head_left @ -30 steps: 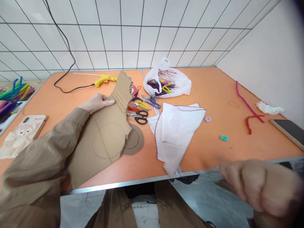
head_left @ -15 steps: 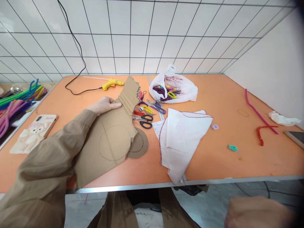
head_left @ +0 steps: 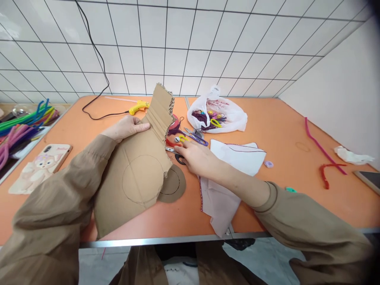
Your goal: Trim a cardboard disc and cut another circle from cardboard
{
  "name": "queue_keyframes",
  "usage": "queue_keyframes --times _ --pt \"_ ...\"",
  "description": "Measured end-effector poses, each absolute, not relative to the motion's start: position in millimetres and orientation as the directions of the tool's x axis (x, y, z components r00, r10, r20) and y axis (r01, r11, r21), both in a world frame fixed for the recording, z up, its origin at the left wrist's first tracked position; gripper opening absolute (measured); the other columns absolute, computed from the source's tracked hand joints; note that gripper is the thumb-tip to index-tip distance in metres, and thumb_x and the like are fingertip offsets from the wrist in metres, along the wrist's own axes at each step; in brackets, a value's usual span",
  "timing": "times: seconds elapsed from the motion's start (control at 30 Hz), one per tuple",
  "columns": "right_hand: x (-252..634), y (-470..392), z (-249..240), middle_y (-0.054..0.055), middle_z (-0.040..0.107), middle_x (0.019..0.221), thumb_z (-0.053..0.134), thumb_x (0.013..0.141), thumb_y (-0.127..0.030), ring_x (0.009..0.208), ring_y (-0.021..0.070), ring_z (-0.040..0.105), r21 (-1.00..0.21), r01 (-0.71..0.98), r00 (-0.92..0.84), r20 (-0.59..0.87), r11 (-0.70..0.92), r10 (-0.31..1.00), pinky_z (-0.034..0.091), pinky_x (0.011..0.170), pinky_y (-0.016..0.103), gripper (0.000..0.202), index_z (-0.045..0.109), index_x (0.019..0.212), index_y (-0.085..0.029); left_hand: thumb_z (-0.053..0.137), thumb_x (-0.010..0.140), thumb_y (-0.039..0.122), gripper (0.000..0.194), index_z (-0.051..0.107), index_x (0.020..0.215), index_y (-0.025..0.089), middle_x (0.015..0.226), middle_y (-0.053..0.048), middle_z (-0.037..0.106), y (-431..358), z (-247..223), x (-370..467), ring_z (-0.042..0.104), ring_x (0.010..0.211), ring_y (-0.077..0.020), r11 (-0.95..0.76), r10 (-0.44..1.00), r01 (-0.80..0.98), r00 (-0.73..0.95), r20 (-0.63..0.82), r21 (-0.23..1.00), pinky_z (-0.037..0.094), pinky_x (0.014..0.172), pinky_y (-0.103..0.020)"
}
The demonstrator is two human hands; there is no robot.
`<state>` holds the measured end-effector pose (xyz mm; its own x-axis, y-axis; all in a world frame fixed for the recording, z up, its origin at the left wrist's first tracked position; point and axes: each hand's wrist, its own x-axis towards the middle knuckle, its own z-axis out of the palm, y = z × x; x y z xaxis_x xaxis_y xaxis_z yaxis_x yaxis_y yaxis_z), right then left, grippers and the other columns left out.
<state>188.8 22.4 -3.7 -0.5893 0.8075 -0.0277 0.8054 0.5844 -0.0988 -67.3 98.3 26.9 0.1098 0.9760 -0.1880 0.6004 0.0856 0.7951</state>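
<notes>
My left hand (head_left: 126,127) holds a large piece of brown cardboard (head_left: 118,198) by its upper edge, thumb on top. A circle is drawn on the cardboard, and its right side is jagged. My right hand (head_left: 197,156) is closed at the black-handled scissors (head_left: 179,159), its fingers hiding one of the handle loops. Partly under the cardboard lies a cut cardboard disc (head_left: 176,186) with a ring drawn on it. Purple scissors (head_left: 197,138) lie just beyond my right hand. Beneath my right forearm is folded white cloth (head_left: 221,206) with dark red stitched edges.
A yellow glue gun (head_left: 139,107) with a black cord lies at the back. Next to it stands a white plastic bag (head_left: 234,118) of threads. A phone (head_left: 41,166) is at left, near colourful pipe cleaners (head_left: 20,130). Pink (head_left: 320,142) and red (head_left: 324,176) strips lie right.
My right hand has come up from below the table's front edge at the lower right to the black-handled scissors. My left hand keeps its hold on the cardboard, which has shifted slightly.
</notes>
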Motion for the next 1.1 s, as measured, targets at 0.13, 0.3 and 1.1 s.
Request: queue_keyframes --times 0.13,0.3,1.1 --pt "185 23 3 0.014 0.064 0.097 0.048 0.079 -0.007 0.088 0.0290 0.060 0.047 0.822 -0.563 -0.073 0.567 0.823 0.042 0.065 0.034 0.040 0.060 0.116 -0.017 0.074 0.059 0.050 0.037 0.053 0.060 0.019 0.062 0.000 0.057 98 33 -74 0.056 0.056 -0.0144 0.098 0.984 0.551 0.071 -0.164 0.828 0.041 0.050 -0.025" --pt "187 14 13 0.016 0.063 0.099 0.045 0.083 -0.008 0.086 0.0273 0.059 0.032 0.828 -0.560 -0.005 0.560 0.828 0.040 0.067 0.033 0.034 0.058 0.114 -0.014 0.077 0.058 0.050 0.038 0.056 0.062 0.019 0.065 -0.001 0.064 98 39 -83 0.059 0.056 -0.0158 0.127 0.988 0.439 0.020 -0.151 0.889 0.046 0.049 -0.027" --pt "213 -11 -6 0.000 0.061 0.071 0.082 0.055 -0.060 0.061 0.0126 0.053 -0.923 -0.239 -0.727 -0.034 -0.300 0.685 0.041 0.062 0.028 0.066 0.057 0.102 -0.020 0.072 0.067 0.052 0.035 0.061 0.070 0.019 0.062 -0.001 0.066 98 45 -80 0.065 0.064 -0.0190 0.123 0.990 0.402 -0.115 -0.083 0.907 0.050 0.053 -0.028"
